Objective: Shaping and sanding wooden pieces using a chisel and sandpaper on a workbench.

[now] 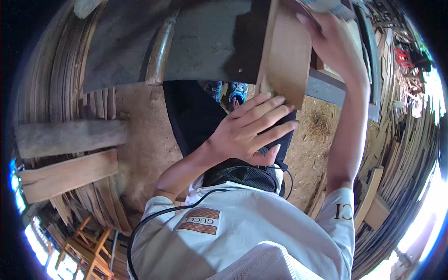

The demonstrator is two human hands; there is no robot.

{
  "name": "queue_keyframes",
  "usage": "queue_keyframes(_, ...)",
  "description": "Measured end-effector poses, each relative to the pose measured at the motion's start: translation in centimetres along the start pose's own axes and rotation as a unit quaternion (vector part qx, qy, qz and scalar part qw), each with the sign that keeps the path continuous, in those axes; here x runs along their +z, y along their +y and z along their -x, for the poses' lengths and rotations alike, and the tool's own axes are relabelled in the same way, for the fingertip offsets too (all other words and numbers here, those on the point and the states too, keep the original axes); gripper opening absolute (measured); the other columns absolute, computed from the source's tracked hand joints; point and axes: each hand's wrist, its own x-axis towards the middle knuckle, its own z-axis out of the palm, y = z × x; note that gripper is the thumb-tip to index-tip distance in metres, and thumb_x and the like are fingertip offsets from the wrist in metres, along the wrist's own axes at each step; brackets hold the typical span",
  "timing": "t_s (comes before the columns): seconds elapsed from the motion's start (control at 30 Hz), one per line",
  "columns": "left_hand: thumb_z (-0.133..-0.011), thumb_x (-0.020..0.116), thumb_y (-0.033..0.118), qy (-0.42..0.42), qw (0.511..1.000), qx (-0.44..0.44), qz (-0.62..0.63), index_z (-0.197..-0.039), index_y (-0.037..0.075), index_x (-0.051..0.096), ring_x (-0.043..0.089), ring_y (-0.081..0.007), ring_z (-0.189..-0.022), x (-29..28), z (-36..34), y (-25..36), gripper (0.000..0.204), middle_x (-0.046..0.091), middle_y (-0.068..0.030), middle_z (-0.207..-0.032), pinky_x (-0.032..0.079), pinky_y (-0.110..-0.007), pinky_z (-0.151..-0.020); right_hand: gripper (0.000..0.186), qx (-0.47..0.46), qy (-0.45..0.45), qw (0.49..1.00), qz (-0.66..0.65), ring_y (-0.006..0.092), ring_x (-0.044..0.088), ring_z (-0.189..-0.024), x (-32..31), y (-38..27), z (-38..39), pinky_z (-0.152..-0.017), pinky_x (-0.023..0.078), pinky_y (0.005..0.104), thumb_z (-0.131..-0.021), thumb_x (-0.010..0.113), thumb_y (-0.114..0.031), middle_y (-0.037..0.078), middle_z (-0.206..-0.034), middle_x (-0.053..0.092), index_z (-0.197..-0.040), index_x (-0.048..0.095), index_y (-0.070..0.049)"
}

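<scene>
A flat, light-brown wooden board (288, 51) lies lengthwise on the dark tabletop (210, 51), its near end jutting past the edge. My left hand (252, 128) rests at that near end with its fingers stretched out, the tips touching the wood. Further up, beside the board's right edge, my right hand (337, 44) is closed, with the thumb toward the board. A whitish, printed thing (332, 6) shows at its fingers by the top edge of the picture. What kind of thing it is, I cannot make out.
A shiny brown round bar (161, 51) lies on the table to the left. Loose planks (70, 175) and stacked boards (60, 51) stand left, with more timber (401, 163) right. A wooden chair (86, 247) is at lower left. A black cable (158, 212) crosses my shirt.
</scene>
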Motion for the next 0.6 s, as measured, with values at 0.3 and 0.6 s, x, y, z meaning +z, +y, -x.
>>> queue_keyframes(0.3, -0.085, 0.050, 0.030, -0.001, 1.000, 0.030, -0.002, -0.118, 0.015, 0.070, 0.058, -0.0220, -0.121, 0.2, 0.2, -0.2, 0.042, 0.063, -0.0056, -0.129, 0.041, -0.042, -0.110, 0.029, 0.009, -0.005, 1.000, 0.008, 0.0264, 0.051, -0.061, -1.0, -0.6, 1.7, -0.064, 0.046, 0.0354, -0.099, 0.059, -0.024, 0.024, -0.080, 0.062, -0.116, 0.066, -0.002)
queue_keyframes(0.6, -0.089, 0.046, 0.031, 0.015, 0.999, 0.043, -0.028, -0.117, 0.017, 0.071, 0.058, -0.0185, -0.121, 0.6, 0.0, 0.0, 0.040, 0.062, -0.0032, -0.130, 0.041, -0.039, -0.111, 0.022, -0.063, 0.053, 0.995, 0.061, 0.0268, 0.046, -0.061, 1.2, 5.8, -4.3, -0.062, 0.043, 0.0373, -0.098, 0.057, -0.019, 0.020, -0.071, 0.053, -0.104, 0.065, 0.001)
